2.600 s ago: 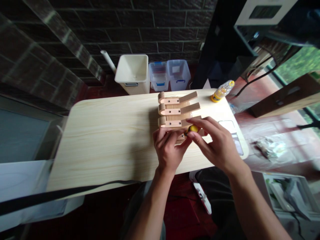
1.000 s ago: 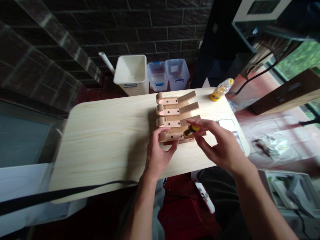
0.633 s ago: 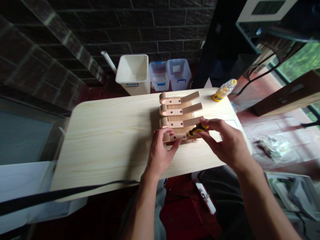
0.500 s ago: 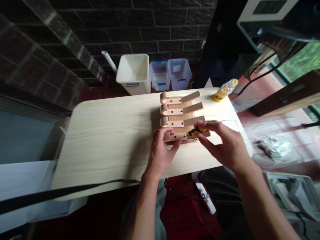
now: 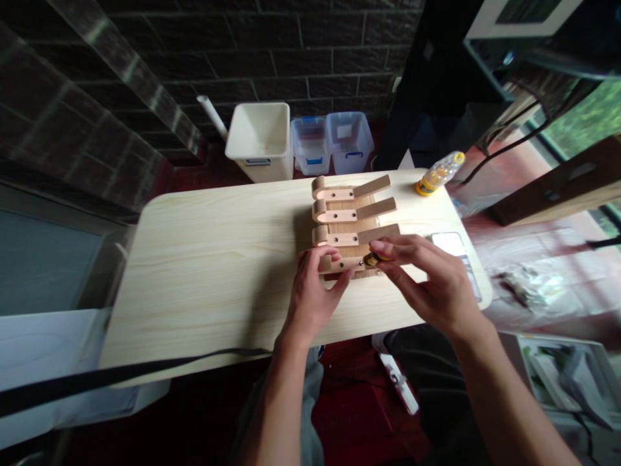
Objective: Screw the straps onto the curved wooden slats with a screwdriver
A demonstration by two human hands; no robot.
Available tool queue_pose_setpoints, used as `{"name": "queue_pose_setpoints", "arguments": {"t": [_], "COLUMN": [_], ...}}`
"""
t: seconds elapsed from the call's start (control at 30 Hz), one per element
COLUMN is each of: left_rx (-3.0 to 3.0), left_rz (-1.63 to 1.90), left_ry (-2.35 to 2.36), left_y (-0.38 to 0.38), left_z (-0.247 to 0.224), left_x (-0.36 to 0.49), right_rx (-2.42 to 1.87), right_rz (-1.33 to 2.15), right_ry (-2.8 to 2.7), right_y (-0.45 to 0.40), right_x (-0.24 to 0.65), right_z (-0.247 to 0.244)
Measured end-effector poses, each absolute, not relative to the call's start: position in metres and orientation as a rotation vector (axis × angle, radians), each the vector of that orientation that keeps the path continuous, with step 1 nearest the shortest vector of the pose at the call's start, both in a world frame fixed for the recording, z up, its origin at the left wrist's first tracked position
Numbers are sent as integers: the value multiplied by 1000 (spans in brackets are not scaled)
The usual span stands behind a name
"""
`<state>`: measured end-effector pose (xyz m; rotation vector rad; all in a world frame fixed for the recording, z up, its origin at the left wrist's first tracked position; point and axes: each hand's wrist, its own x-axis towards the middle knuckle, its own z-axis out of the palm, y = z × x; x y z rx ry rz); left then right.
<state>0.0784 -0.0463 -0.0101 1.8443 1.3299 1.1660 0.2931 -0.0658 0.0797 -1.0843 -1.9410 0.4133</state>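
A light wooden rack with several hook-shaped arms, the middle one being this wooden hook [image 5: 344,239], lies near the middle of the table [image 5: 208,272]. My left hand [image 5: 313,288] pinches the curved end of the nearest wooden hook [image 5: 350,265] between thumb and fingers. Closed around a short yellow-and-black screwdriver [image 5: 370,259], my right hand [image 5: 431,278] holds its tip at the right-hand screw of that same hook. The fingers hide most of the handle. Dark screw holes show along the other hooks.
A clear bottle-shaped case with yellow ends [image 5: 440,173] stands at the back right, near the table edge. A flat pale case [image 5: 449,243] lies beyond my right hand. A cream bin [image 5: 259,152] and two clear plastic boxes, one being this box [image 5: 350,145], stand behind the table.
My right fingers have shifted slightly left along the screwdriver and now cover more of its handle. The screwdriver tip stays at the same screw, and my left hand keeps its hold.
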Motion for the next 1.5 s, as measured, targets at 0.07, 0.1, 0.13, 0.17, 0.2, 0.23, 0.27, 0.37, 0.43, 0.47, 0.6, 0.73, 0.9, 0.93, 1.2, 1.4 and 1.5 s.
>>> {"name": "queue_pose_setpoints", "arguments": {"t": [0.07,0.1,0.13,0.17,0.2,0.23,0.27,0.37,0.43,0.47,0.6,0.73,0.9,0.93,1.2,1.4,1.5], "left_rx": [1848,1849,1851,1852,1851,1851,1850,1847,1846,1844,1848,1866,1819,1814,1850,1881,1878], "left_rz": [1169,1171,1172,1172,1170,1164,1161,1162,1166,1163,1157,1169,1141,1140,1165,1166,1165], "left_ry": [1326,1327,1330,1332,1335,1335,1332,1319,1311,1311,1318,1315,1324,1323,1306,1325,1332], "left_y": [-46,-46,-46,-46,-46,-45,-45,-45,-45,-45,-45,-44,-45,-46,-44,-45,-45], "left_z": [-10,-11,-11,-11,-11,-11,-11,-11,-11,-10,-10,-10,-10,-10,-9,-8,-8], "left_x": [78,78,78,78,78,78,78,78,78,78,77,78,78,78,78,78,78], "right_rx": [-1105,-1109,-1108,-1104,-1099,-1094,-1090,-1094,-1113,-1123,-1094,-1086,-1082,-1083,-1046,-1098,-1096], "right_rz": [377,364,355,347,341,340,343,380,408,419,405,299,230,234,445,310,290], "right_ry": [-1911,-1902,-1900,-1902,-1908,-1916,-1924,-1935,-1950,-1965,-2004,-1927,-1848,-1847,-1935,-1920,-1895], "right_y": [-64,-63,-63,-63,-63,-63,-64,-68,-71,-72,-71,-66,-65,-65,-70,-69,-69], "right_x": [292,292,291,290,290,289,289,289,290,290,290,284,282,283,291,291,289], "right_z": [76,75,74,74,74,75,76,82,86,88,88,79,72,73,80,75,74]}}
